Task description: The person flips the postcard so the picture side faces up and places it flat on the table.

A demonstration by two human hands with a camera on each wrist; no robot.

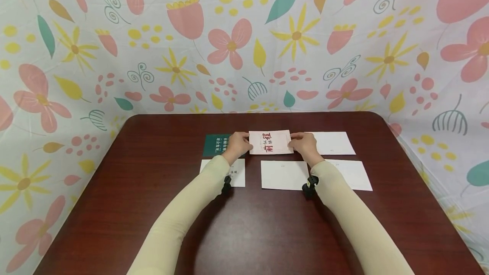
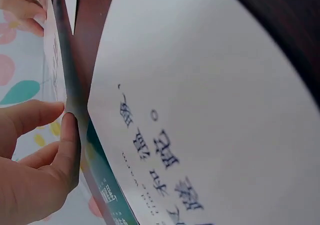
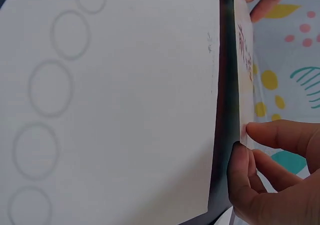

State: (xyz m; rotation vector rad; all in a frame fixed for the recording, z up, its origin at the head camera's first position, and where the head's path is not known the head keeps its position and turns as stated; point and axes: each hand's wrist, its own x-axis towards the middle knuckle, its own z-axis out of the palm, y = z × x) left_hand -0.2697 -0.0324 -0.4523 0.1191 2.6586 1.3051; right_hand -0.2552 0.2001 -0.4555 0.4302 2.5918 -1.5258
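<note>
Both hands hold a pale pink card (image 1: 270,142) with red characters at the back middle of the table. My left hand (image 1: 237,144) pinches its left edge, thumb and fingertip meeting at the card in the left wrist view. On the opposite edge my right hand (image 1: 304,145) pinches a corner, as the right wrist view shows up close. A dark green card (image 1: 215,145) with white writing lies partly hidden behind the left hand. Just past the right hand is a white card (image 1: 333,143).
In the front row, a white card (image 2: 200,60) with dark writing lies partly under the left forearm. A plain white card (image 1: 283,175) sits in the middle, and another white card (image 1: 353,174) is to its right. Behind the brown table (image 1: 160,139) hangs a floral cloth (image 1: 229,84).
</note>
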